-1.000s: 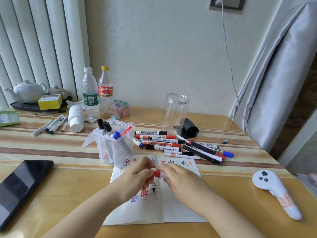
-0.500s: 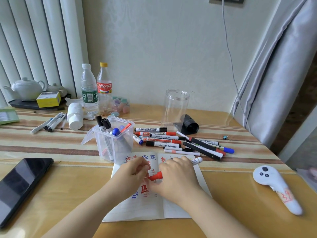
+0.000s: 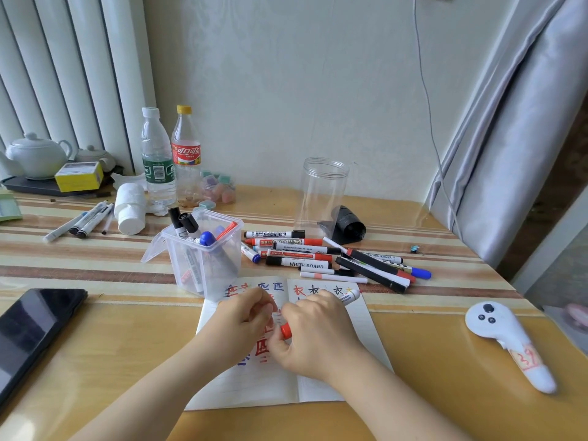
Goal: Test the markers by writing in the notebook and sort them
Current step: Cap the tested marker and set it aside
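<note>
A: Head view. Right hand (image 3: 313,332) grips a red marker (image 3: 318,316), fingers curled round the barrel, red end low over the open notebook (image 3: 366,332) at the near edge of the worktop (image 3: 429,393). Left hand (image 3: 245,316) rests on the left page, fingers loosely curled; cannot tell if it pinches a cap.

B: How to do it well?

A: My judgement: pin the page flat, short light stroke on bare paper, clear of the older marks.

B: Materials?

A: Smooth white plastic barrel; thin ruled paper; glossy worktop. Clear square plastic tub (image 3: 203,259) holds upright markers just beyond the notebook; loose markers (image 3: 318,256) lie mid-worktop.
</note>
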Demonstrator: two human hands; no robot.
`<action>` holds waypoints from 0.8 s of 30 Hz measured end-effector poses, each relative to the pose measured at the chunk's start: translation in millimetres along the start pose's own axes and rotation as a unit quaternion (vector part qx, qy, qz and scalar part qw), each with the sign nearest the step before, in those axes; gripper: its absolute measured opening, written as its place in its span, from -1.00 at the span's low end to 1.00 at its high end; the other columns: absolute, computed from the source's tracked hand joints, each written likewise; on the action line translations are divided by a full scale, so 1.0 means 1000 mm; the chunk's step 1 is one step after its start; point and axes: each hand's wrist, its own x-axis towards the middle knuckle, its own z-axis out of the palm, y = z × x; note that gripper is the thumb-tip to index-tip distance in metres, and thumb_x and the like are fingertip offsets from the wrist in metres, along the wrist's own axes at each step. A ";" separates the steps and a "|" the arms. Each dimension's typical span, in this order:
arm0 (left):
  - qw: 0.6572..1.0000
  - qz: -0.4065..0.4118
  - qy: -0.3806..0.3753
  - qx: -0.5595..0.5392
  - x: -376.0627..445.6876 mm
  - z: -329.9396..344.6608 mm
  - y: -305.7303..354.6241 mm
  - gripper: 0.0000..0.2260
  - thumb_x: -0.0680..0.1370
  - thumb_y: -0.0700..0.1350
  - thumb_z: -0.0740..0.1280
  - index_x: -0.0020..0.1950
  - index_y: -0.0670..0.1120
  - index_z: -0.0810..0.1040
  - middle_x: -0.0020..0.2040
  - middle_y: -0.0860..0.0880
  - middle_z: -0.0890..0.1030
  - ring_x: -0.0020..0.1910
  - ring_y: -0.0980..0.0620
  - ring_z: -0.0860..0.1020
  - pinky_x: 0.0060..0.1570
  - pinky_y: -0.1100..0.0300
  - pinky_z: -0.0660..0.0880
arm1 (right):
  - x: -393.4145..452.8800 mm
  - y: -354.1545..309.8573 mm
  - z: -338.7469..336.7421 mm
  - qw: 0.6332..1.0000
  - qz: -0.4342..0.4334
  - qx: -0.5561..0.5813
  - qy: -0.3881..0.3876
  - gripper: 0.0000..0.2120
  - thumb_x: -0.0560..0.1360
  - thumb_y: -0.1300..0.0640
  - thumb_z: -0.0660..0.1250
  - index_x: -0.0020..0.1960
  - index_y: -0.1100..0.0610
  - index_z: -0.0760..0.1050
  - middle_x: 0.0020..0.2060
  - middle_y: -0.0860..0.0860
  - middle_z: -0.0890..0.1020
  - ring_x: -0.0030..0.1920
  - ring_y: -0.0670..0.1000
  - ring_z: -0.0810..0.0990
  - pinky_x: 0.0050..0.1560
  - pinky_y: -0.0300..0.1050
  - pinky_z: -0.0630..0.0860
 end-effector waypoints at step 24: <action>0.998 0.048 0.006 0.036 0.014 -0.008 0.011 -0.91 0.54 -0.18 0.24 -0.08 0.01 0.49 -0.21 0.12 0.55 -0.20 0.15 0.53 -0.26 0.45 0.42 | 0.026 0.060 -0.055 0.863 0.259 0.361 0.242 -0.75 0.43 -0.02 0.16 -0.22 0.02 0.59 -0.05 -0.18 0.50 0.00 -0.08 0.55 0.04 -0.23 0.45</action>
